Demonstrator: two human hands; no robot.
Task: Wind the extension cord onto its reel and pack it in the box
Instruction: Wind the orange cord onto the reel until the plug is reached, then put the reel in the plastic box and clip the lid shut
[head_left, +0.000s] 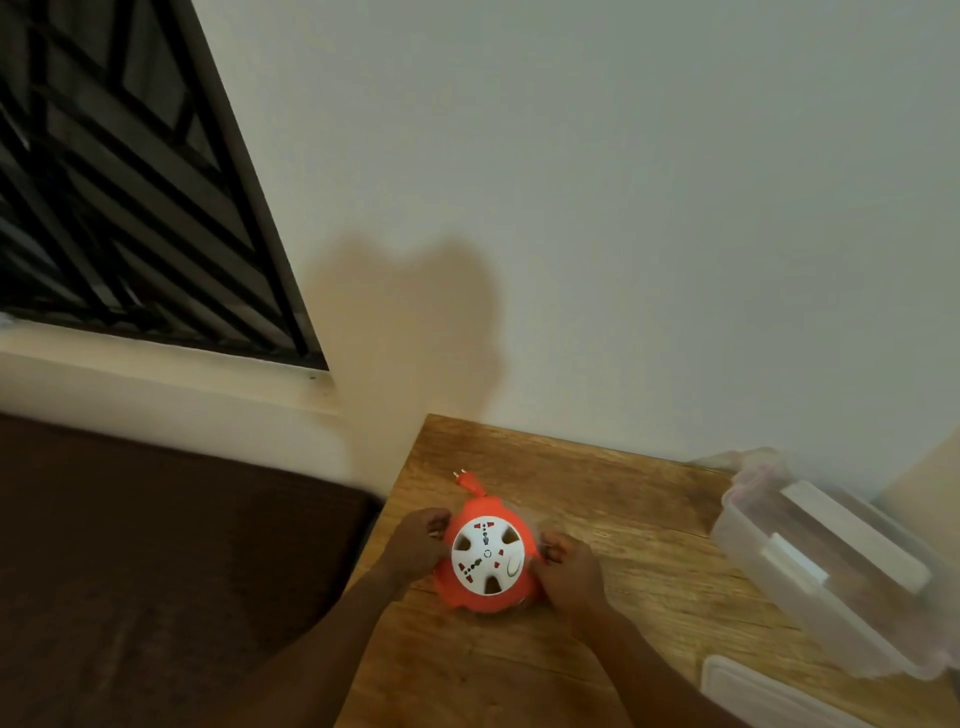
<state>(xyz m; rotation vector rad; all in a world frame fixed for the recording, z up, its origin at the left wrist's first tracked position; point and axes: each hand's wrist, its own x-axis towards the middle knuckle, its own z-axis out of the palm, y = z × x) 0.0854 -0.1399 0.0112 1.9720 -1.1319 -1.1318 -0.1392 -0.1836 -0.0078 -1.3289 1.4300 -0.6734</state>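
Cord looks fully wound: only the plug (464, 479) protrudes from the orange reel (485, 558), near desk's (597, 499) left edge. Left hand (415, 543) and right hand (569, 571) grasp its sides. Clear box (831, 566) at right edge; packing remains.

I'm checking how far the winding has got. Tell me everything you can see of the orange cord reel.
The cord reel is a rounded orange body, plastic by its look, with a white round face bearing sockets and dark openings. It lies flat, face up, on the wooden table near its left edge. An orange plug sticks out at its far side. The left hand and right hand grip its sides.
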